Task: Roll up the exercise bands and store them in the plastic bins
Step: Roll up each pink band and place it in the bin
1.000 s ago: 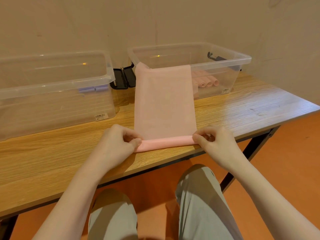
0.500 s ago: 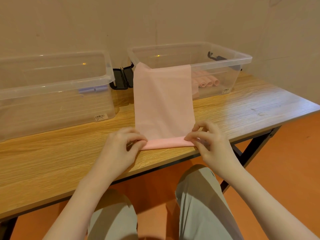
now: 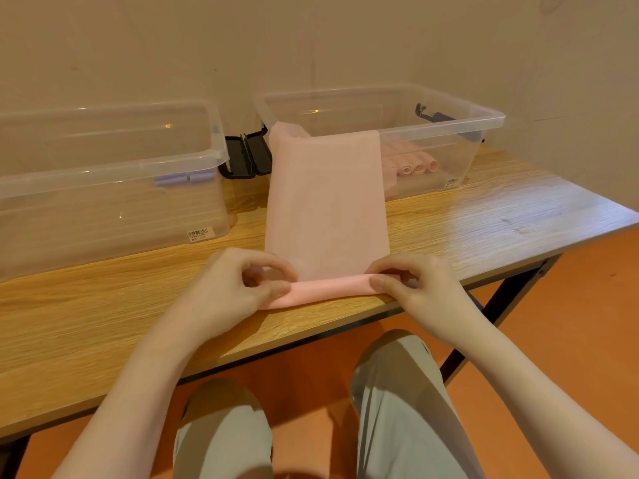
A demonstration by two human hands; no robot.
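A wooden desk (image 3: 484, 229) fills the middle of the view, its near edge running in front of the person's knees. Two clear plastic bins stand along its far edge: the left bin (image 3: 103, 188) holds lilac rolls (image 3: 183, 178) against its front wall, and the right bin (image 3: 442, 133) holds several pink rolls (image 3: 416, 167) lying side by side. Black lid clasps (image 3: 247, 157) sit between the two bins. A long pink exercise band (image 3: 326, 209) hangs over the front rim of the right bin and runs flat across the desk toward the near edge, where its end is wound into a short roll (image 3: 328, 292). The left hand (image 3: 228, 292) pinches the roll's left end between thumb and curled fingers; the right hand (image 3: 422, 288) grasps its right end the same way.
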